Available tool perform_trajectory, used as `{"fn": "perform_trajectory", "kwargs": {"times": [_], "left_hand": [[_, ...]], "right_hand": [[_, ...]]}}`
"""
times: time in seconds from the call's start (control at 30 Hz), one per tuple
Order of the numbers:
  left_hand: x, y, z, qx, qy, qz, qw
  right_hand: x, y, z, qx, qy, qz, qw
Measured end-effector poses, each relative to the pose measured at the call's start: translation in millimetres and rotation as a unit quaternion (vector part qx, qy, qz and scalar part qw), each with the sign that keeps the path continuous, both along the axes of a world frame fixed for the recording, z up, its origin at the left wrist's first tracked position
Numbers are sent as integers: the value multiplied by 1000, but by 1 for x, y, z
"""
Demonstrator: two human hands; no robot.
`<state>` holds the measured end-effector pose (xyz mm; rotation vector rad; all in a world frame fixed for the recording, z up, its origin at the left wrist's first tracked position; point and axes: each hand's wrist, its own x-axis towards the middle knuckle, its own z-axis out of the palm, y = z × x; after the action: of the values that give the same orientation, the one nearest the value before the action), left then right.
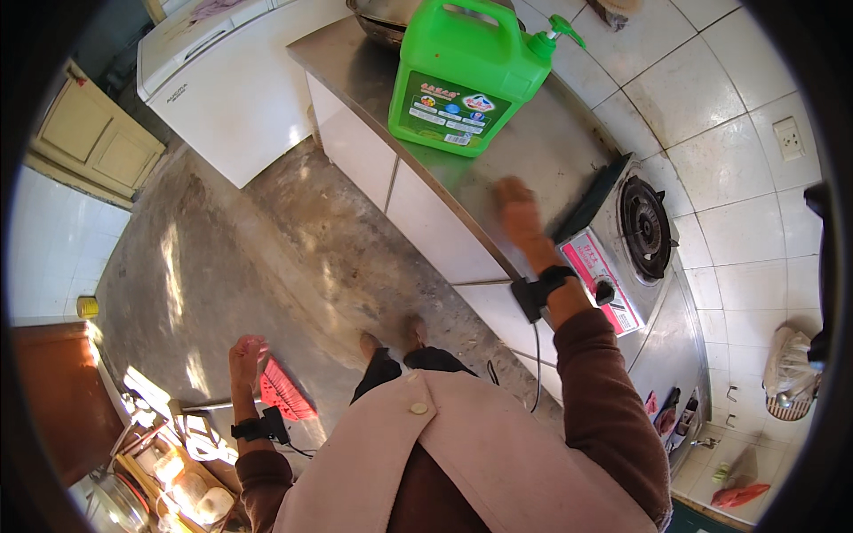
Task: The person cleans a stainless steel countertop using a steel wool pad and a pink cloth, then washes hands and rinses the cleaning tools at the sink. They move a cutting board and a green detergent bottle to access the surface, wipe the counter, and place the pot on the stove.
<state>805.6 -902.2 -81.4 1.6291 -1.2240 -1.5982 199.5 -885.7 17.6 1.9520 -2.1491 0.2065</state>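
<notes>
My right hand (pixel 518 205) is blurred over the stainless steel countertop (pixel 460 174), between a large green detergent jug (pixel 453 86) and a single-burner gas stove (pixel 616 246). Its fingers are too smeared to show whether they hold anything. The jug stands upright, with a green pump (pixel 563 30) on its spout. Low on the left, my left hand (pixel 245 356) hangs with curled fingers above the floor. Something pinkish shows at its fingertips, too small to name. Beneath that hand lies the red head of a broom (pixel 286 392). Both wrists wear black straps with cables.
A white chest freezer (pixel 226 100) stands beyond the counter's far end. Behind the jug sits a wok (pixel 380 26). White cabinets (pixel 433 226) edge the concrete floor (pixel 220 266). At lower left is a wooden table (pixel 223 476) with several items. A basket (pixel 790 403) hangs on the tiled wall.
</notes>
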Motion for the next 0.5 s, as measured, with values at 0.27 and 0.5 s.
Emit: {"fn": "perform_trajectory", "kwargs": {"times": [0.27, 0.5], "left_hand": [[-74, -49, 48, -78, -122, -147, 979], [-179, -105, 107, -191, -69, -221, 954]], "right_hand": [[6, 37, -10, 67, -10, -38, 997], [-14, 43, -16, 87, -27, -196, 976]]}}
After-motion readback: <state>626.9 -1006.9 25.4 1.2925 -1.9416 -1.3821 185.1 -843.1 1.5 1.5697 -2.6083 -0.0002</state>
